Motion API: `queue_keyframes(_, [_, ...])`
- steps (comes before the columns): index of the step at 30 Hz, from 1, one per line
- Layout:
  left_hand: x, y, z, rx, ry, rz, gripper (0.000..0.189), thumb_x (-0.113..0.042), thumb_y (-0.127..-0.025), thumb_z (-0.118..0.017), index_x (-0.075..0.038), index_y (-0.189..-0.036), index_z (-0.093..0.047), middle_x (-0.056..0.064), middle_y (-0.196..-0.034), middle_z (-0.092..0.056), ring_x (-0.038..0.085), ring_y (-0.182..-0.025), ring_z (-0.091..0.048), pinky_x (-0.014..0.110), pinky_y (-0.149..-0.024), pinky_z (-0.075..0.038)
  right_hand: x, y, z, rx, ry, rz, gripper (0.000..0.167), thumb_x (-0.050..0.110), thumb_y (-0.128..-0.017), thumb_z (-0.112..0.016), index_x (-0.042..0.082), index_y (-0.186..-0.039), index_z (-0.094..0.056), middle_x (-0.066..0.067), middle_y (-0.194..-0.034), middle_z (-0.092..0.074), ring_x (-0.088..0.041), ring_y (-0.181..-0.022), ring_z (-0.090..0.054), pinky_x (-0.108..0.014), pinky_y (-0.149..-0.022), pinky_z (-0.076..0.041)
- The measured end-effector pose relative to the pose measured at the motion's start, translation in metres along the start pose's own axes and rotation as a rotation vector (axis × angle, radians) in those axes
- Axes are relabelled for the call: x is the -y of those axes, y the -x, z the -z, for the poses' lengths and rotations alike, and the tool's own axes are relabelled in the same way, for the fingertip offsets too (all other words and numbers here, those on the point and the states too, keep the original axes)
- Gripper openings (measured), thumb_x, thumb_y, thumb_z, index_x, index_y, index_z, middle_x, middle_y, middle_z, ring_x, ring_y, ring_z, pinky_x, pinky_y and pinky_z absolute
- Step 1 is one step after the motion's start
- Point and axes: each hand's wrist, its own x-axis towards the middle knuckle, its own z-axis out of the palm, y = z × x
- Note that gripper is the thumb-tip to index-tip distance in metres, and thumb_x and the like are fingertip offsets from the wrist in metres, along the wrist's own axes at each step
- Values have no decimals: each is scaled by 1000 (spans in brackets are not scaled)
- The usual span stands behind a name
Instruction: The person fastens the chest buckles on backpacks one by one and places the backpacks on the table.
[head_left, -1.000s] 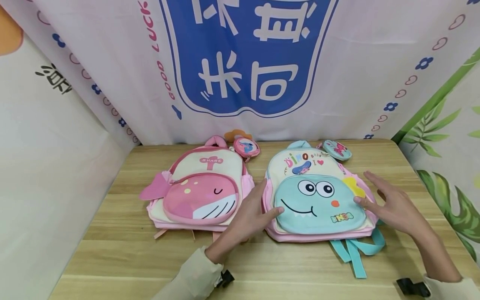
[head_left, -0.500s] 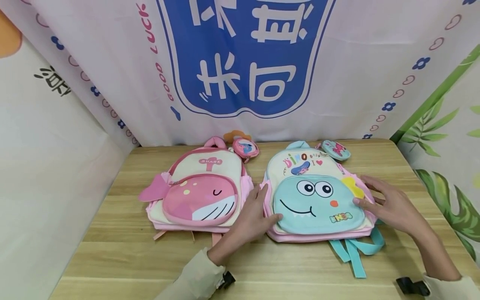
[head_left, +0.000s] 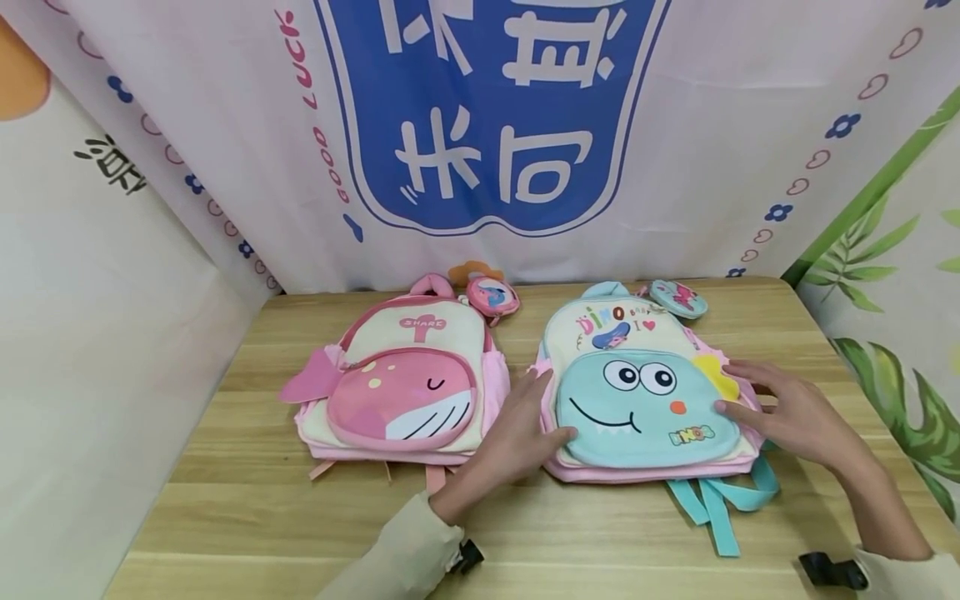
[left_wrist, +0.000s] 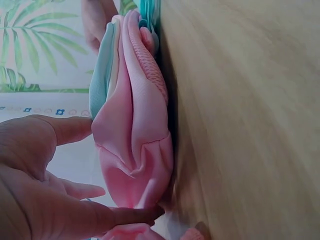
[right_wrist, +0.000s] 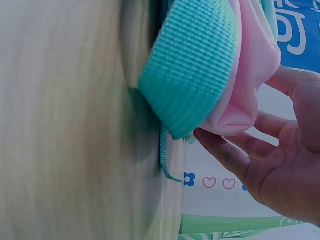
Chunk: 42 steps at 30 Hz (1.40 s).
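A cream, pink and light-blue child's backpack [head_left: 645, 446] with a dinosaur face lies front up on the wooden table. My left hand [head_left: 517, 429] is at its left side, thumb on the front pocket's edge. In the left wrist view, fairly straight fingers [left_wrist: 107, 216] touch the pink side pocket [left_wrist: 135, 180]. My right hand [head_left: 798, 412] is on the opposite side, its thumb against the front. The right wrist view has its fingers [right_wrist: 227, 152] spread along the pink side pocket [right_wrist: 240, 107], beside a teal strap [right_wrist: 195, 65]. The underside is hidden.
A pink whale backpack [head_left: 401, 400] lies just left, close to my left wrist. Small round pouches, one pink [head_left: 492, 297] and one light blue [head_left: 677, 298], are by the bags' tops. A printed cloth [head_left: 712, 167] hangs behind the table [head_left: 315, 542].
The dinosaur backpack has shifted slightly to the right, both hands moving with it. My right fingers have come closer to its side. The whale backpack has stayed in place.
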Motion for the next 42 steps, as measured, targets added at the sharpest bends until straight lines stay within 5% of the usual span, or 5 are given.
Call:
queue_keyframes(11, [-3,-3,4,-45,29,-23,92,-30,-94,-84,-13,-169,-33,12,-175,-35,32,-162,-34,55,-131,-33,-6,0,1,38,-14,-18,76,46,-101,-74,-2,-155,-52,-40,-155,-49,-62,-127,-57,-72,-93,-55])
queue_keyframes(25, [-15,-6,19,-144,68,-32,84,-34,-90,-88,-13,-162,-48,19,-170,-39,40,-152,-46,57,-123,-44,2,-4,-1,40,-68,23,77,35,-101,-76,-7,-158,-45,-36,-156,-50,-63,-134,-54,-72,-106,-50])
queue_keyframes(34, [-15,-10,34,-182,114,-107,83,-33,-88,-88,-9,-159,-52,15,-172,-39,35,-142,-58,50,-114,-54,6,-7,-5,37,-83,41,72,34,-101,-77,-6,-154,-50,-36,-155,-51,-62,-133,-56,-69,-105,-53])
queue_keyframes(42, [-20,-10,43,-182,189,-85,80,-29,-88,-89,-9,-157,-55,8,-170,-42,29,-132,-64,46,-108,-59,12,-8,-9,43,-112,47,71,34,-100,-78,-4,-154,-52,-34,-156,-52,-60,-133,-57,-67,-105,-54])
